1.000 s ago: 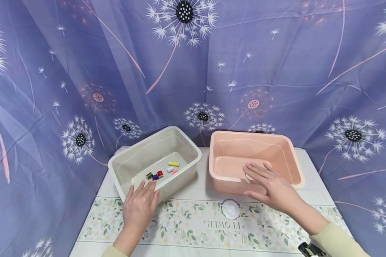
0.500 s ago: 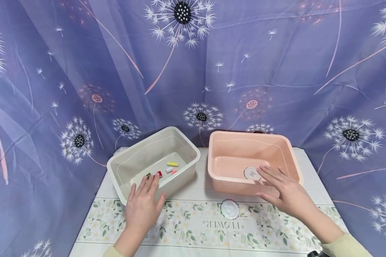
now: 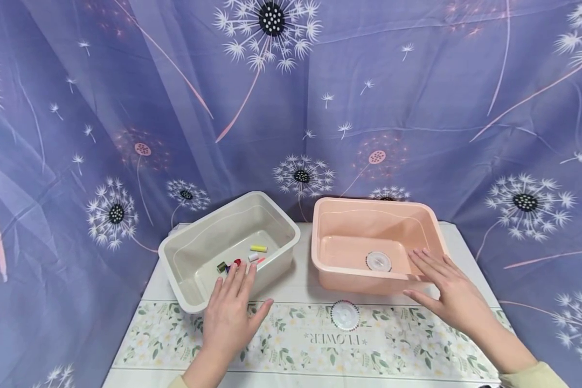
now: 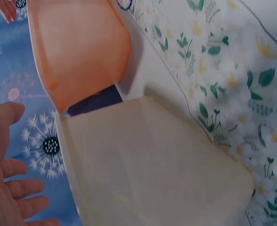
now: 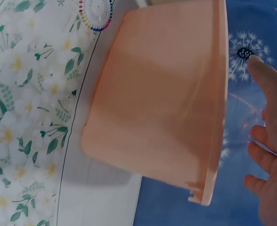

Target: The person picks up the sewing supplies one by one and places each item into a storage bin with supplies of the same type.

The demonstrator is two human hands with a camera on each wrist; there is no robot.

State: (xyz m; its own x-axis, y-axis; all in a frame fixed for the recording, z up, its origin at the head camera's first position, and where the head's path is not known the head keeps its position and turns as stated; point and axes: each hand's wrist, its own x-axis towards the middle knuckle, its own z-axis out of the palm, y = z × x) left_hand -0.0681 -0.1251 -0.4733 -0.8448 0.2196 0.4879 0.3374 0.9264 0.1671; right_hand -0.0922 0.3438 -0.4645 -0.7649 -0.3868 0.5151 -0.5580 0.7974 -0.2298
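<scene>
My left hand (image 3: 230, 315) is held with straight, spread fingers over the front rim of the grey bin (image 3: 277, 274), holding nothing. Inside that bin lie small thread spools: a green one (image 3: 221, 267), a yellow one (image 3: 259, 248), a white one (image 3: 253, 257) and others partly behind my fingertips. My right hand (image 3: 450, 295), also empty with fingers extended, is over the front right of the pink bin (image 3: 359, 280). On this bin's floor rests a round pin wheel (image 3: 379, 262). A second pin wheel (image 5: 96, 12), ringed with coloured pin heads, lies on the table in front.
The two bins stand side by side at the back of the table, with a narrow gap between them. A floral tablecloth (image 3: 291, 339) covers the table. Behind and at both sides hangs a blue curtain (image 3: 252, 145) with dandelion prints.
My right hand has drawn right, uncovering the pin wheel inside the pink bin. My left hand has shifted right, its thumb spreading wider, and now hides part of the spools.
</scene>
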